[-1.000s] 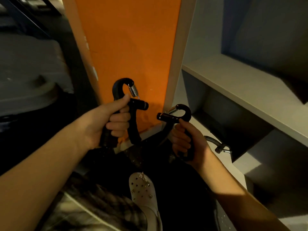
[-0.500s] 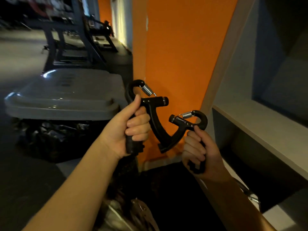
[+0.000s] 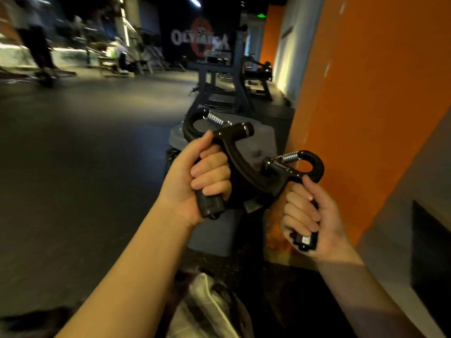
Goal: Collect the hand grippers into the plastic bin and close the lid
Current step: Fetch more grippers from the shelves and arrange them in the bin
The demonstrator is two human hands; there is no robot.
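My left hand (image 3: 195,184) grips one handle of a black hand gripper (image 3: 229,140) with a steel spring at its top. My right hand (image 3: 310,220) grips a handle of a second black hand gripper (image 3: 300,167), also with a spring. Both are held up in front of me, and their free handles cross between my hands. Behind them on the floor stands the plastic bin with its grey lid (image 3: 262,142) on top, mostly hidden by the grippers and my hands.
An orange wall panel (image 3: 366,106) rises on the right, with a pale shelf unit (image 3: 415,215) beside it. A dark weight bench frame (image 3: 219,76) stands behind the bin. The dark gym floor (image 3: 85,154) stretches left, with people and machines far back.
The view has swung up and left from the shelf to the gym floor. Both hands have kept their grippers and moved nearer the bin, which now lies right behind them.
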